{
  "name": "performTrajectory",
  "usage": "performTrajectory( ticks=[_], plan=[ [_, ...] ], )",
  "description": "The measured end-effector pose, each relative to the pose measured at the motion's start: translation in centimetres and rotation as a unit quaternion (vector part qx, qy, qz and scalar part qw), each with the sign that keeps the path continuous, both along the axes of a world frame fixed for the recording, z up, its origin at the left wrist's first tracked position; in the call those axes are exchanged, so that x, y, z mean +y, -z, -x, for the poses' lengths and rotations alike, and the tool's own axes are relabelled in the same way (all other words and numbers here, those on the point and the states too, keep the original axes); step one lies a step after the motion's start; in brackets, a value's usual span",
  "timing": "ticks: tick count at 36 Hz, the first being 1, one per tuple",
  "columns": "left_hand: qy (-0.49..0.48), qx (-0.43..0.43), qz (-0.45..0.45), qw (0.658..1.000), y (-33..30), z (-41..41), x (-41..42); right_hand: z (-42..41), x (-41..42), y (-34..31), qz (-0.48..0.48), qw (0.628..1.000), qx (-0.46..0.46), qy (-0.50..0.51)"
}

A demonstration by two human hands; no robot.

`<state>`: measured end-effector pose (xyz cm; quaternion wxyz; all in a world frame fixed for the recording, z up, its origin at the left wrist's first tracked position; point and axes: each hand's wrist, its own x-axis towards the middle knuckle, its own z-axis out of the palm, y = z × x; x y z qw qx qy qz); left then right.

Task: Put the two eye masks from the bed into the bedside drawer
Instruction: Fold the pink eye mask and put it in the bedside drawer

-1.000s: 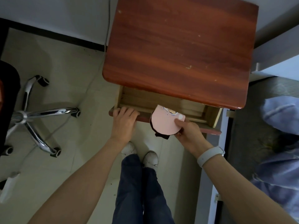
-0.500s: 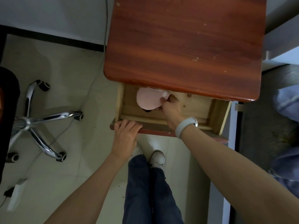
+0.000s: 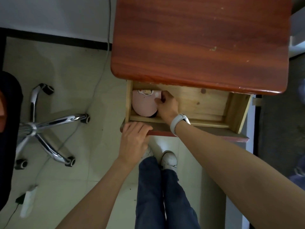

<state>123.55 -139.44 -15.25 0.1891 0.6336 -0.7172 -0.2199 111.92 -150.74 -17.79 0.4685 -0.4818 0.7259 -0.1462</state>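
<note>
As the pink eye mask (image 3: 144,104) lay in the left end of the open bedside drawer (image 3: 206,104), the right hand (image 3: 165,105) rested at its edge, fingers curled on it, though shadow hid whether the grip had loosened. The left hand (image 3: 134,139) was clamped over the drawer's front rail (image 3: 206,132) under the red-brown tabletop (image 3: 198,43). Only one mask showed; a dark shape beneath it could be its strap. Judging by this, placing was underway; next came letting go and withdrawing.
</note>
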Motion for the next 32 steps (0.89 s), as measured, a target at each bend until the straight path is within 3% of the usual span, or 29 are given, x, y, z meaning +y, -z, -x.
performTrajectory(
  ticks=[3, 8, 15, 19, 24, 27, 32],
  plan=[
    [-0.004, -0.001, 0.006, 1.0, 0.0, 0.0, -0.1, 0.3, 0.3, 0.2, 0.026, 0.999, 0.017, -0.008],
    [-0.007, -0.003, 0.001, 1.0, 0.2, 0.0, 0.0, 1.0, 0.9, -0.2, 0.023, 0.999, -0.029, 0.027],
    [-0.006, -0.003, -0.007, 1.0, -0.1, -0.1, -0.2, 3.4, 3.9, -2.8, 0.097, 0.992, 0.016, -0.084],
    [-0.008, -0.011, -0.032, 0.999, -0.3, 0.0, -0.3, 6.4, 6.6, -4.8, 0.152, 0.97, 0.073, -0.176],
    [-0.014, -0.035, -0.077, 0.996, 0.3, 0.4, -0.4, 9.7, 9.4, -4.8, 0.111, 0.924, 0.164, -0.328],
    [-0.013, -0.051, -0.074, 0.996, 1.1, 0.3, -0.4, 10.8, 9.7, -3.9, 0.08, 0.903, 0.208, -0.367],
    [0.025, -0.071, -0.061, 0.995, 1.5, -0.1, -0.8, 11.0, 9.6, -3.1, 0.112, 0.884, 0.25, -0.378]
  ],
)
